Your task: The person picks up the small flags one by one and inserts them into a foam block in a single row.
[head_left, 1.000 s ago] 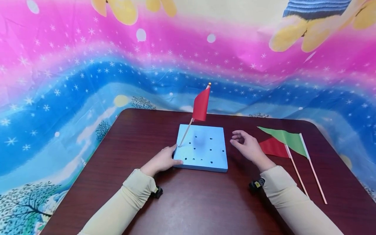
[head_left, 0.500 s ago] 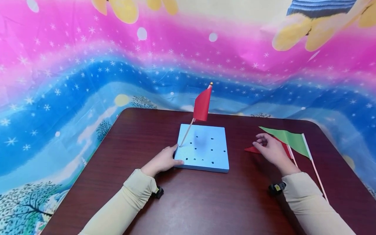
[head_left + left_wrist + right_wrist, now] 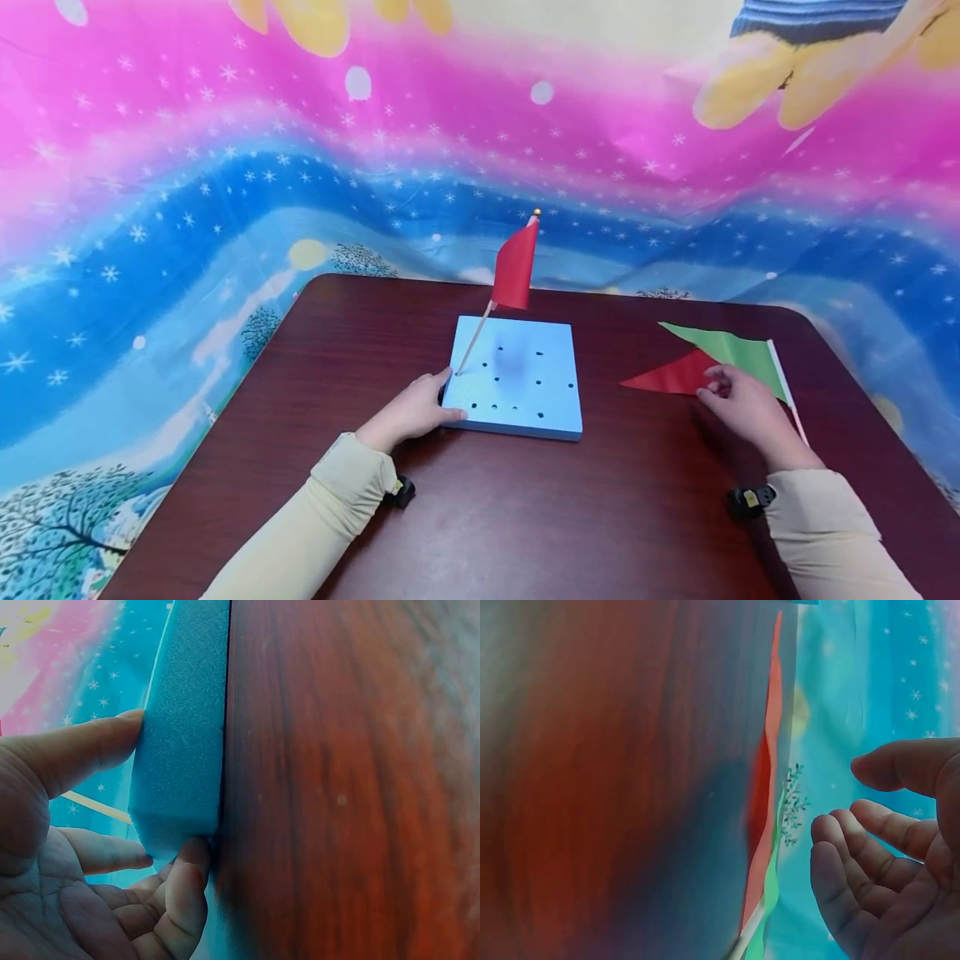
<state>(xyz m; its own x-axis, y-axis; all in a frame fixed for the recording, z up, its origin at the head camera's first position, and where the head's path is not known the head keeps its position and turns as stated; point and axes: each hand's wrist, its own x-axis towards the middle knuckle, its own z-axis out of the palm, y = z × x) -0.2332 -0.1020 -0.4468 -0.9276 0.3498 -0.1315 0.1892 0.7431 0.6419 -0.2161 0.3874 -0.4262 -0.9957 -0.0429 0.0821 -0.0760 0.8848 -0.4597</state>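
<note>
- Light-blue square foam block (image 3: 517,393) lies flat on a dark reddish-brown wooden counter (image 3: 525,508), its top dotted with small dark holes; every place below is told from this block.
- At the block's near left corner, the left hand (image 3: 408,410) is grasping it: the thumb lies on the top edge, and the fingers curve round the side, as the left wrist view shows.
- Rising from a hole by the block's left edge, a pale wooden stick (image 3: 476,339) leans to the right, bearing a red four-sided flag (image 3: 514,267) and a small gold bead (image 3: 536,212) at its tip.
- Well to the right of the block, a red triangular flag (image 3: 667,377) lies on the counter with its point toward the block.
- Also right of the block, the right hand (image 3: 746,408) is at the red triangular flag's wide end, released and holding nothing, fingers loosely bent; whether it touches the cloth I cannot tell.
- Farther right of the block and partly behind that hand, a green triangular flag (image 3: 738,350) lies against the red one, its pale pole (image 3: 780,372) on the side away from the block.
- Beyond the block and the counter hangs a pink and blue backdrop (image 3: 465,133) printed with white snowflakes.
- Nearer than the block, cream sleeves (image 3: 307,525) cover both forearms.
</note>
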